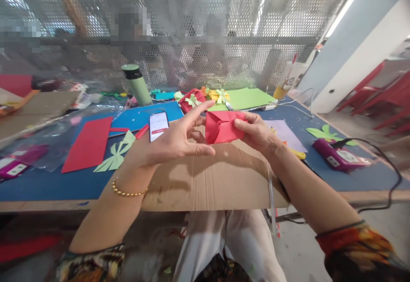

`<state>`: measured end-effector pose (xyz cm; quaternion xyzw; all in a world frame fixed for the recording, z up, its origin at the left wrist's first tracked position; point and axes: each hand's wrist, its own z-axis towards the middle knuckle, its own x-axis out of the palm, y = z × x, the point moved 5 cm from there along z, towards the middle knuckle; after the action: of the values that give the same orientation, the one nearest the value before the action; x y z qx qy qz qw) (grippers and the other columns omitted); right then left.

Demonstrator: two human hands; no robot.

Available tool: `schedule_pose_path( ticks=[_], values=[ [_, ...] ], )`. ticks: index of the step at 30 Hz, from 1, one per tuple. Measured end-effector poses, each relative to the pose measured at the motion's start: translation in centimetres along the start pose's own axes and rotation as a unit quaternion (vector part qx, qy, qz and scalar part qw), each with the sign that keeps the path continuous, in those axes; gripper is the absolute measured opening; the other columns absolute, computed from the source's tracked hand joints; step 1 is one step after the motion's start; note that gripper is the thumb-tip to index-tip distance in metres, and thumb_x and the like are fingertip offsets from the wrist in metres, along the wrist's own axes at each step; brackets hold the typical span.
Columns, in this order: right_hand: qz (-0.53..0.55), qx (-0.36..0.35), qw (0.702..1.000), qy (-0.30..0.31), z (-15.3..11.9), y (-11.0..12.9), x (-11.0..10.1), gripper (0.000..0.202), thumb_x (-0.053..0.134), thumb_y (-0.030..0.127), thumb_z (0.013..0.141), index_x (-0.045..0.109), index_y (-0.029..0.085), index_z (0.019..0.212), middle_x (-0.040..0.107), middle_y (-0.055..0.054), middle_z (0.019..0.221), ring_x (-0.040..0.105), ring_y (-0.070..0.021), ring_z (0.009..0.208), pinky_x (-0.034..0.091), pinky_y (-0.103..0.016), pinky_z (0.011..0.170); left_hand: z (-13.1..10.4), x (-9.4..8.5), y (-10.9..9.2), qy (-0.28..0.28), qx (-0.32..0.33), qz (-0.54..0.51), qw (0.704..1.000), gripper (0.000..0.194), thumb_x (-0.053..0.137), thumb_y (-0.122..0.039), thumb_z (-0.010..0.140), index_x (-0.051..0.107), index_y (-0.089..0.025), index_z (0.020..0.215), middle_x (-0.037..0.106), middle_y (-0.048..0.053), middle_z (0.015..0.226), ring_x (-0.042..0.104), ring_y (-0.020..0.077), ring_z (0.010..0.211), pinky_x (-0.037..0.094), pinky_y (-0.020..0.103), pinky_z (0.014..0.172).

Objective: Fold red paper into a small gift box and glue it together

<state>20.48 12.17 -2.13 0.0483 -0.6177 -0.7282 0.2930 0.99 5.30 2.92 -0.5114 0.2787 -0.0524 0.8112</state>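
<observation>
Folded red paper (222, 126), light and easily creased, pinched at its right edge by right hand (256, 132); left hand (179, 139) spread, fingertips at its left edge.

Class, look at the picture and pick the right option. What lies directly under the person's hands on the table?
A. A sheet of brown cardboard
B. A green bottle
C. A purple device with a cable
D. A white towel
A: the left hand and the right hand, which grips the folded red paper, are over the brown cardboard; the green bottle stands farther back.
</observation>
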Motion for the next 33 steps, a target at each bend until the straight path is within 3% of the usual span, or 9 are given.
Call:
schedule_pose_path(
  ticks=[3,7,9,14,21,27,33],
  values=[
    [-0.018,-0.030,0.998,-0.043,0.1,0.2,-0.4,0.038,0.102,0.047,0.058,0.085,0.025,0.085,0.081,0.000,0.079,0.071,-0.0121,0.065,0.061,-0.024,0.063,0.8,1.0,1.7,-0.025,-0.027,-0.125,0.992,0.085,0.095,-0.040,0.071,0.058,-0.025,0.146,0.074,0.012,0.125,0.075,0.0208,0.090,0.061,0.031,0.078],
    [-0.045,-0.051,0.994,-0.090,0.1,-0.1,-0.7,0.039,0.101,0.048,0.059,0.084,0.022,0.083,0.078,0.000,0.077,0.066,-0.0112,0.062,0.057,-0.025,0.060,1.4,1.6,3.8,-0.078,-0.055,-0.156,0.983,0.048,0.090,-0.041,0.077,0.073,-0.015,0.114,0.077,0.006,0.095,0.074,0.0179,0.081,0.059,0.030,0.077],
    [-0.056,-0.062,0.992,-0.090,0.1,-0.1,-0.6,0.038,0.100,0.049,0.061,0.084,0.022,0.084,0.076,0.002,0.074,0.063,-0.0097,0.060,0.055,-0.024,0.060,1.5,1.4,4.3,-0.110,-0.057,-0.159,0.979,0.042,0.089,-0.040,0.077,0.073,-0.014,0.106,0.077,0.005,0.090,0.074,0.0168,0.079,0.059,0.030,0.078],
    [-0.081,-0.084,0.990,-0.084,-0.1,0.3,0.1,0.036,0.097,0.051,0.064,0.083,0.023,0.080,0.068,0.005,0.066,0.056,-0.0082,0.057,0.053,-0.025,0.060,1.6,1.2,4.6,-0.139,-0.048,-0.186,0.971,0.046,0.090,-0.045,0.076,0.069,-0.014,0.102,0.078,0.006,0.092,0.077,0.0178,0.075,0.060,0.030,0.073],
    [-0.034,-0.053,0.994,-0.090,-0.4,-0.5,0.5,0.039,0.100,0.052,0.059,0.084,0.025,0.082,0.078,0.002,0.080,0.066,-0.0112,0.066,0.057,-0.026,0.065,1.7,1.4,4.8,-0.162,-0.026,-0.219,0.962,0.046,0.089,-0.049,0.078,0.066,-0.015,0.099,0.079,0.006,0.095,0.075,0.0159,0.063,0.059,0.030,0.067],
    [0.013,-0.058,0.995,-0.076,-0.7,-0.7,1.1,0.031,0.099,0.048,0.064,0.085,0.029,0.084,0.079,0.002,0.081,0.072,-0.0143,0.073,0.062,-0.029,0.075,1.5,1.8,5.0,-0.155,-0.036,-0.285,0.945,0.059,0.098,-0.041,0.069,0.069,-0.017,0.114,0.079,0.005,0.097,0.072,0.0151,0.072,0.055,0.028,0.069],
    [0.015,-0.053,0.997,-0.046,-1.0,-1.5,1.7,0.028,0.097,0.047,0.068,0.085,0.032,0.089,0.082,0.002,0.092,0.075,-0.0171,0.085,0.061,-0.036,0.090,1.3,2.5,6.2,-0.152,-0.069,-0.308,0.937,0.038,0.101,-0.041,0.062,0.078,-0.016,0.079,0.073,0.001,0.074,0.062,0.0126,0.070,0.049,0.028,0.069]
  ],
)
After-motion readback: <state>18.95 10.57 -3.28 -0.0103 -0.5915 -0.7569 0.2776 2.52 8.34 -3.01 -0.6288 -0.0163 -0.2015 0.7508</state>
